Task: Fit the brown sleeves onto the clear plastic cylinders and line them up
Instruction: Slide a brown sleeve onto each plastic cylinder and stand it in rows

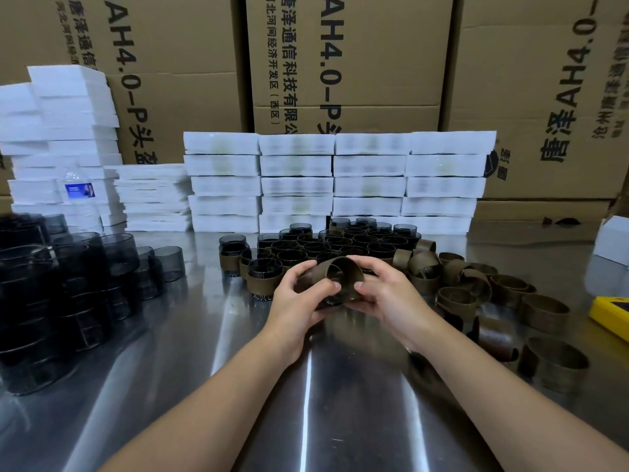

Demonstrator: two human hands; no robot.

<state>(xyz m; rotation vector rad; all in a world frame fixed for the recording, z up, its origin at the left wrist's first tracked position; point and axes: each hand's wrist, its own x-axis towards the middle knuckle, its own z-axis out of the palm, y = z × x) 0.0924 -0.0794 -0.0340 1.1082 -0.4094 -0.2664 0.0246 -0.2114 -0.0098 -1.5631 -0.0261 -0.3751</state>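
Both hands meet over the middle of the steel table (pixel 190 352), gripping one brown sleeve (pixel 343 277) tilted with its open end facing me; a dark clear cylinder seems to sit inside it, mostly hidden. My left hand (pixel 299 298) holds the sleeve's left side, and my right hand (pixel 384 294) holds its right side. Just behind the hands, several sleeved cylinders (pixel 265 281) stand close together in rows. Loose brown sleeves (pixel 544 311) lie scattered to the right. Bare smoky clear cylinders (pixel 68 284) are stacked at the left.
White foam trays (pixel 296 185) are piled along the back of the table, with more at the left (pixel 61 131) behind a water bottle (pixel 80 195). Cardboard boxes (pixel 340 63) form the back wall. A yellow object (pixel 609 315) lies at the right edge.
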